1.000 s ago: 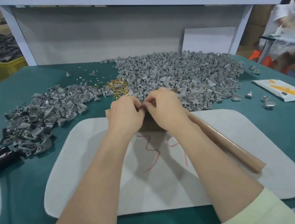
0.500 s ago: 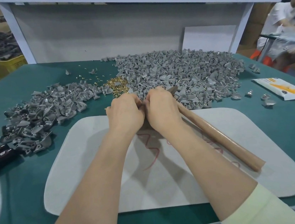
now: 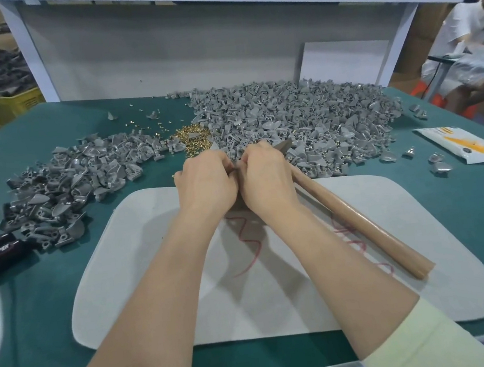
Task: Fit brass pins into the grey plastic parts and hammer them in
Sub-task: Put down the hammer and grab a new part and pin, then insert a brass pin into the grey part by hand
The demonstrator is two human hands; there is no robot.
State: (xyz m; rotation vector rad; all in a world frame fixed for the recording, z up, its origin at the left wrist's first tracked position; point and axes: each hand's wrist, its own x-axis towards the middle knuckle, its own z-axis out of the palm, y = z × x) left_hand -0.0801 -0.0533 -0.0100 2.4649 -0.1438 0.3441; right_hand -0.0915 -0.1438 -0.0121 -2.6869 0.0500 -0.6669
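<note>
On the white mat [image 3: 125,289] the hammer [image 3: 361,223] lies beside the right wrist. Both hands have crept slightly farther out: left hand [image 3: 207,184] and right hand [image 3: 267,177] meet knuckle to knuckle, fingers curled, apparently pinching a grey part [image 3: 233,168] between them, just short of the brass pins [image 3: 193,140]

Bright, soft shadows, bowed edges

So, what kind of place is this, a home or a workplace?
Most likely a small factory or assembly workshop: large heaps of identical grey plastic parts and a pile of brass pins lie on a green-covered workbench, and a yellow crate of dark parts stands beyond it.
</note>
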